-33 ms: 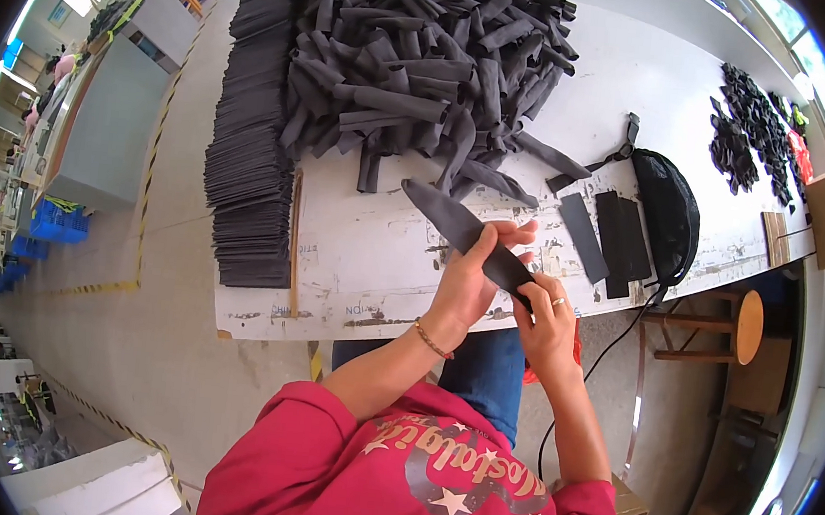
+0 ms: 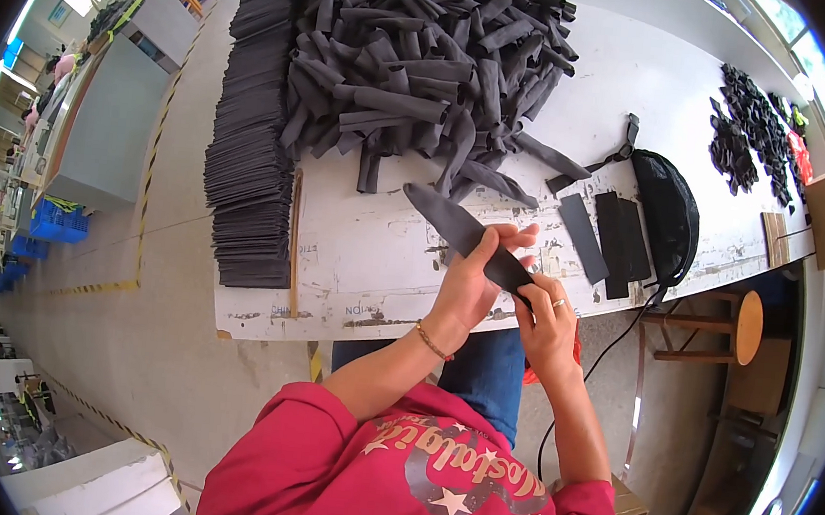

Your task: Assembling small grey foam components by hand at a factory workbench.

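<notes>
White table (image 2: 634, 81), scuffed top; grey workshop floor (image 2: 178, 355) beyond, marked with striped tape (image 2: 116, 286). Dark fabric strip (image 2: 453, 226) over table, near front edge: left hand (image 2: 468, 290) clasps its middle, thumb uppermost; right hand (image 2: 548, 333) grips near end.

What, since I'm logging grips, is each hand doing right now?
Left hand: holding the dark grey fabric strip, thumb on top.
Right hand: closed on the strip's near end.
</notes>
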Motion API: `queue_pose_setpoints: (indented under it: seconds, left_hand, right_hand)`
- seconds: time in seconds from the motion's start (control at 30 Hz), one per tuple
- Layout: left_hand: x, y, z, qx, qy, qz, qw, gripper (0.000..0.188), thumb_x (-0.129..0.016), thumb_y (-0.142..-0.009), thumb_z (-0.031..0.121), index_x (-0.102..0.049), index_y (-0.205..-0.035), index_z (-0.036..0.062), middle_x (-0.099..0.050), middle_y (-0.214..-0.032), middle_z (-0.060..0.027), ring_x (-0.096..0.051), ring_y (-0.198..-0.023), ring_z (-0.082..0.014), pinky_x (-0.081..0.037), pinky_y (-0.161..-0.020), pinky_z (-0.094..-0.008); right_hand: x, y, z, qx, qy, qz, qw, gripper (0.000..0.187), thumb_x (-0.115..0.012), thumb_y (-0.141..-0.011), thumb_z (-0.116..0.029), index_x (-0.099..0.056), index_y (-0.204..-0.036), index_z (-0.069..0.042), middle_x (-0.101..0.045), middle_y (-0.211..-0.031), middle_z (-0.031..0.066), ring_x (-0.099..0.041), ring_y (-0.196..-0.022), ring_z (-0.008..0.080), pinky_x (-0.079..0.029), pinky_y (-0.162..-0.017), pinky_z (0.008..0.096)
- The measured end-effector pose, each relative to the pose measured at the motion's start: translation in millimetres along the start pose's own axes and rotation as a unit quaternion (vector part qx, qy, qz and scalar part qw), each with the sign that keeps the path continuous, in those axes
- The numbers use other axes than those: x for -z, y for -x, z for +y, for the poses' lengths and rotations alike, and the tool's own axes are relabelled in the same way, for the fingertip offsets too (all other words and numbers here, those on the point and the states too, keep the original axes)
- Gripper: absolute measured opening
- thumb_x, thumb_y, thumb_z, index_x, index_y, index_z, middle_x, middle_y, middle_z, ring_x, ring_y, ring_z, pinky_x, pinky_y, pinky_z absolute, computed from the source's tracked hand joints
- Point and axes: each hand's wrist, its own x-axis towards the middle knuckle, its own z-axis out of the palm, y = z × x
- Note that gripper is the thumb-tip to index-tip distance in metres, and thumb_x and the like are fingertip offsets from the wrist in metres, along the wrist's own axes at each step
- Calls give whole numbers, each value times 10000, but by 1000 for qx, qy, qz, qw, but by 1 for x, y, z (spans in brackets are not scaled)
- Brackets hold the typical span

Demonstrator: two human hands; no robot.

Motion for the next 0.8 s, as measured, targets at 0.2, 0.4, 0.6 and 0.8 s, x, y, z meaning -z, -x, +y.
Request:
queue_pose_setpoints:
  seconds: [0.2,0.4,0.6,0.8]
  left_hand:
    - [-6,15,-19,21,3,-45,999,304,-446,-1035,297,-570,-1123,35,-666,-1124,-127,-432,-1347,-289,-373,-1092,-400]
    - [2,15,-13,46,-1,-17,999,336,-465,-1027,297,-560,-1190,19,-640,-1190,-175,-503,-1279,-303,-366,-1105,-424]
    - [-10,-1,22,-43,-6,82,996,317,-542,-1002,258,-556,-1169,-12,-686,-968,-145,-676,-954,-277,-529,-886,-408]
    - [-24,4,8,-57,15,61,996,294,-542,-1005,270,-578,-1125,4,-659,-845,-80,-687,-912,-273,-531,-872,-391]
  right_hand:
    - [-12,-4,6,41,-3,8,999,234,-702,-765,41,-584,-958,-19,-599,-1007,142,-620,-871,355,-518,-705,423]
    - [-3,-14,-12,-58,-42,-26,997,178,-706,-773,25,-587,-895,-24,-615,-976,143,-619,-860,365,-514,-720,437]
    - [16,-12,2,-14,-48,-60,997,199,-723,-763,20,-578,-892,-22,-619,-953,135,-617,-818,347,-512,-664,425]
    - [13,-21,-1,16,-56,-20,998,178,-727,-755,32,-589,-854,-20,-623,-917,133,-617,-765,322,-507,-627,399]
